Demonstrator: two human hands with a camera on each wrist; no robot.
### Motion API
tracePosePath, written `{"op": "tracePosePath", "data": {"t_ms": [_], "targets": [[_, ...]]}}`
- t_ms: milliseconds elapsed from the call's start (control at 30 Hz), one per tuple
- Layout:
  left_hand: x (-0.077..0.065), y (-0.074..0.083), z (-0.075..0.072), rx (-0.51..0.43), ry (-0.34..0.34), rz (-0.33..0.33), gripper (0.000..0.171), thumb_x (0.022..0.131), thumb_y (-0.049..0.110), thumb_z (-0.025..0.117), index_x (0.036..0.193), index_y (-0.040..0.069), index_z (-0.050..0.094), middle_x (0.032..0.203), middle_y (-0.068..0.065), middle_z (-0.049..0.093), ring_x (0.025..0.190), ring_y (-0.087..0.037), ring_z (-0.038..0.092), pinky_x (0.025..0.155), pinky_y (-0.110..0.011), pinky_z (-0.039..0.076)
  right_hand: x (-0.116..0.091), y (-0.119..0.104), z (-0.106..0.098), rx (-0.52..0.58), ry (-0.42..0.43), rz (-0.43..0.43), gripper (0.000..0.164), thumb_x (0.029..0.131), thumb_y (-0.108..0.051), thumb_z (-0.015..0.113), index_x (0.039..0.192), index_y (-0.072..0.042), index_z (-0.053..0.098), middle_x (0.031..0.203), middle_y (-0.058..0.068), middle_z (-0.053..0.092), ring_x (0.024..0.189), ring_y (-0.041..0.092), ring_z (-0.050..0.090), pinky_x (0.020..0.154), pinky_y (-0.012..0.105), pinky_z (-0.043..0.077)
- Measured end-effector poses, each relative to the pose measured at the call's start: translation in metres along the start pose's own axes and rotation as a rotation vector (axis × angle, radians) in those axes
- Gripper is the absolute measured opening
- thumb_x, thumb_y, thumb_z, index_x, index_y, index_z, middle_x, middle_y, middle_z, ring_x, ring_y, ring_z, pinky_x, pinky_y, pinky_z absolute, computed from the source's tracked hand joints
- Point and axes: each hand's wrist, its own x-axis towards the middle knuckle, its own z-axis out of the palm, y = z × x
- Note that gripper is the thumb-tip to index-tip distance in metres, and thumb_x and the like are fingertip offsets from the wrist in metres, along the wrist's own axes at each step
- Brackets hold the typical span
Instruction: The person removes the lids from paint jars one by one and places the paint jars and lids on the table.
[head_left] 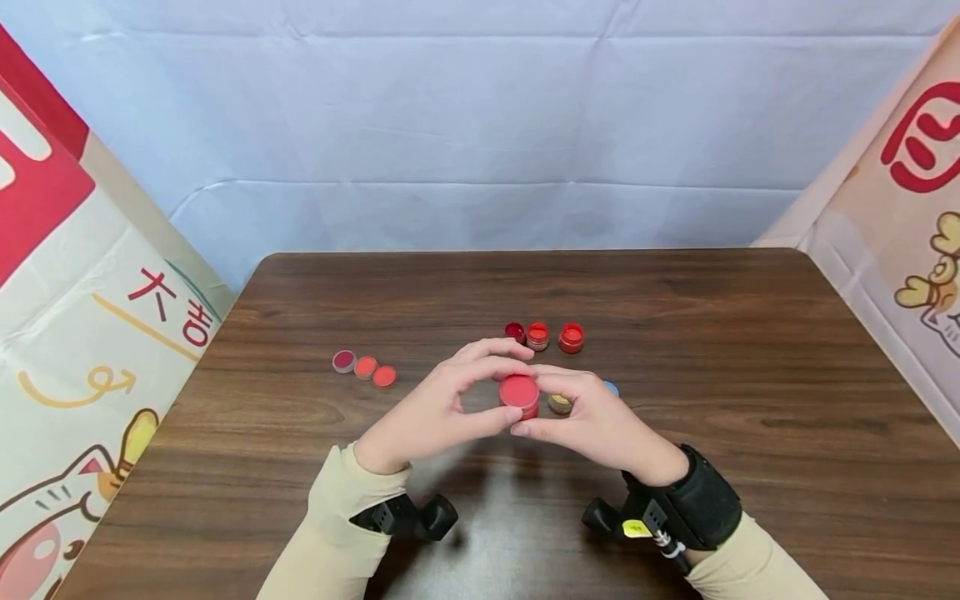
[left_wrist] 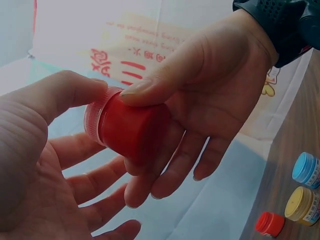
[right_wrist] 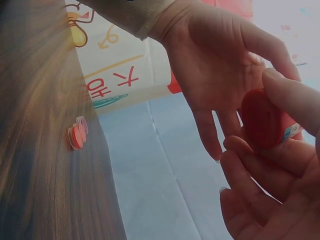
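Here we are: my left hand point(head_left: 438, 410) pinches the clear ribbed lid point(left_wrist: 93, 117) of a small red jar point(head_left: 519, 397), and my right hand point(head_left: 592, 417) grips its red body, thumb pressed to the side! The jar's up off the wooden table point(head_left: 712, 350), right between both hands. Below, a yellow jar point(left_wrist: 300, 205) and a blue jar point(left_wrist: 306, 170) stand together; three red jars point(head_left: 572, 338) stand beyond, three round lids point(head_left: 365, 367) lie off left.

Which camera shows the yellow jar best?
The left wrist view: the yellow jar looks larger, with no hand covering it. In the head view, the right hand partly hides it; the right wrist view misses it.
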Motion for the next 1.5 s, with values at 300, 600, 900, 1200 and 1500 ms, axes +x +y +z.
{"op": "tracePosePath", "data": {"t_ms": [300,600,900,1200,1500], "targets": [[0.0024,-0.0023,0.0061,-0.050,0.045,-0.018,0.018,0.084,0.015,0.070,0.095,0.016,0.056,0.123,0.001,0.051,0.115,-0.015,0.045,0.092,-0.036,0.040,-0.0001,0.0001,-0.0001,0.020,-0.006,-0.016,0.043,0.079,-0.015,0.076,0.119,-0.009,0.063,0.117,-0.004,0.062,0.112,0.014,0.053,0.084,0.035,0.050],[0.0030,0.0020,0.0065,0.037,0.071,-0.031,0.027,0.079,0.019,0.075,0.097,0.018,0.055,0.122,0.005,0.051,0.109,-0.013,0.049,0.091,-0.034,0.040,0.0011,0.0024,0.0015,0.016,-0.004,-0.072,0.037,0.082,-0.014,0.073,0.117,-0.012,0.064,0.119,-0.004,0.061,0.114,0.014,0.052,0.088,0.030,0.045],[0.0011,-0.0001,0.0010,0.014,0.026,0.015,0.041,0.085,0.012,0.066,0.125,0.012,0.058,0.133,0.004,0.045,0.125,-0.016,0.039,0.099,-0.038,0.036,-0.0005,0.0000,0.0005,0.021,-0.014,0.000,0.029,0.081,-0.018,0.074,0.109,-0.016,0.067,0.113,-0.006,0.063,0.115,0.012,0.051,0.088,0.031,0.046],[-0.0002,-0.0005,0.0006,-0.025,0.032,-0.019,0.029,0.085,0.012,0.068,0.114,0.013,0.065,0.129,0.004,0.047,0.120,-0.016,0.042,0.094,-0.038,0.040,-0.0006,0.0006,0.0010,0.044,-0.014,-0.007,0.025,0.080,-0.018,0.075,0.104,-0.017,0.068,0.117,-0.003,0.061,0.115,0.014,0.051,0.085,0.032,0.049],[0.0036,-0.0059,0.0076,-0.039,0.087,-0.024,0.021,0.081,0.013,0.073,0.097,0.015,0.059,0.122,0.004,0.051,0.100,-0.013,0.053,0.090,-0.037,0.043,0.0005,0.0036,0.0011,0.002,0.000,-0.006,0.042,0.081,-0.018,0.074,0.121,-0.015,0.062,0.123,-0.003,0.059,0.116,0.013,0.050,0.089,0.033,0.045]]}}
